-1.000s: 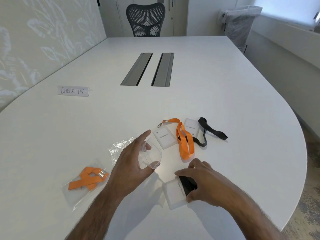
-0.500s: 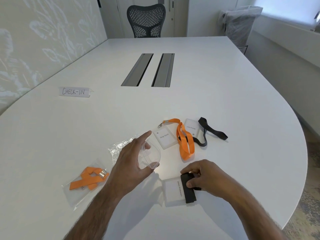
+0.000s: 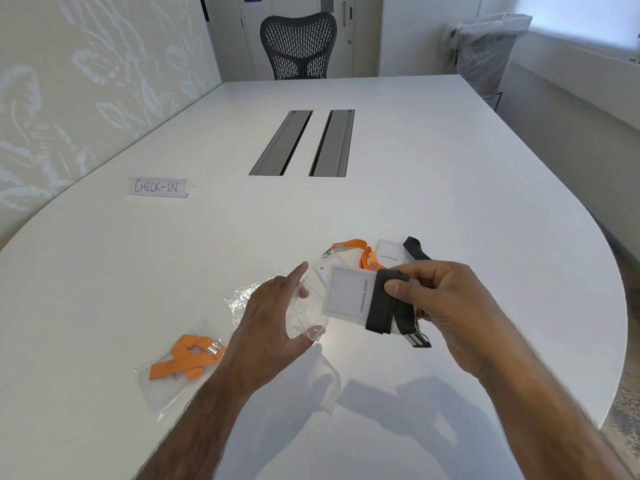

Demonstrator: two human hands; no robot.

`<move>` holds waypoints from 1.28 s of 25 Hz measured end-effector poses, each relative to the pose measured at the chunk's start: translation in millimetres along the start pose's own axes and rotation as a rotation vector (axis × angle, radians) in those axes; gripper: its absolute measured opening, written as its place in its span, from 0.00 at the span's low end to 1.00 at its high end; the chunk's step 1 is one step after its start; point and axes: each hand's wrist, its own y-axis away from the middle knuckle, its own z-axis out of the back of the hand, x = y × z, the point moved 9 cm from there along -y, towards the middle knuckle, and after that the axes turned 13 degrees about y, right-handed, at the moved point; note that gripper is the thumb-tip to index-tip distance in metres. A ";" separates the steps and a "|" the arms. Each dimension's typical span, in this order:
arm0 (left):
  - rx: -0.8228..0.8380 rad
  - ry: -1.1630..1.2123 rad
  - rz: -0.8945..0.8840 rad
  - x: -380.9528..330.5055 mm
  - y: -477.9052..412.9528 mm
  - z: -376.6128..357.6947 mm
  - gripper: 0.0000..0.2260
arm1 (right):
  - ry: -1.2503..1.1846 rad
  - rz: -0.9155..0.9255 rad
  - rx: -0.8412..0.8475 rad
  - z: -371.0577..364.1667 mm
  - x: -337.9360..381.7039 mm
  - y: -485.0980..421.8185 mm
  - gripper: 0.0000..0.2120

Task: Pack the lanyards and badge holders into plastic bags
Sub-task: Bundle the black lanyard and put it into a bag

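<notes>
Head view: the right hand [image 3: 446, 306] is clamped on a badge holder [image 3: 349, 296] wrapped with a folded black lanyard [image 3: 381, 306], held above the worktop [image 3: 450, 168]. At its 9 o'clock, the left hand [image 3: 273, 320] grips an open clear plastic bag [image 3: 304, 317]. A packed bag with an orange lanyard [image 3: 187, 358] lies at 8 o'clock.

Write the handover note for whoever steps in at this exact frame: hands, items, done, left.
Right hand: grip on a badge holder with folded black lanyard, lifted off the table.
Left hand: holding a clear plastic bag open.
Done: one orange lanyard sealed in a bag at left.
Left: bag the held set, then the loose orange lanyard, second black lanyard and their holders behind the hands.
</notes>
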 end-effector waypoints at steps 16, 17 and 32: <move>0.030 -0.260 -0.243 -40.3 -12.9 -3.0 0.47 | 0.214 -0.069 0.009 -40.0 19.7 -11.6 0.02; 0.036 -0.266 -0.257 -42.2 -13.4 -4.4 0.47 | 0.221 -0.070 0.009 -41.7 19.4 -11.8 0.03; 0.018 -0.289 -0.366 -74.6 -18.6 -21.6 0.43 | 0.101 -0.075 -0.270 -48.8 18.8 -1.5 0.08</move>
